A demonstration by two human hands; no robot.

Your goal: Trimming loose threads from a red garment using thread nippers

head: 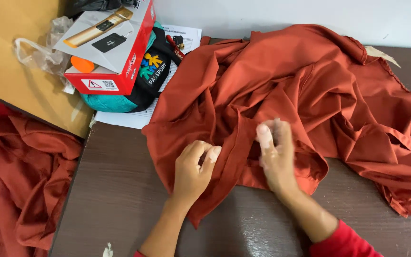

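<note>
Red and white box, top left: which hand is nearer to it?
Left. The left hand rests on the rust-orange cloth, below and right of the red and white box. The right hand lies further right on the same cloth.

We see a rust-orange cloth garment (300, 90), matt and creased, on a dark wood-grain tabletop (115, 190) with a faint sheen. The red and white cardboard box (115, 47) looks glossy, the plastic bag (41, 54) thin and crinkled, the paper sheet (124, 119) matt.
</note>
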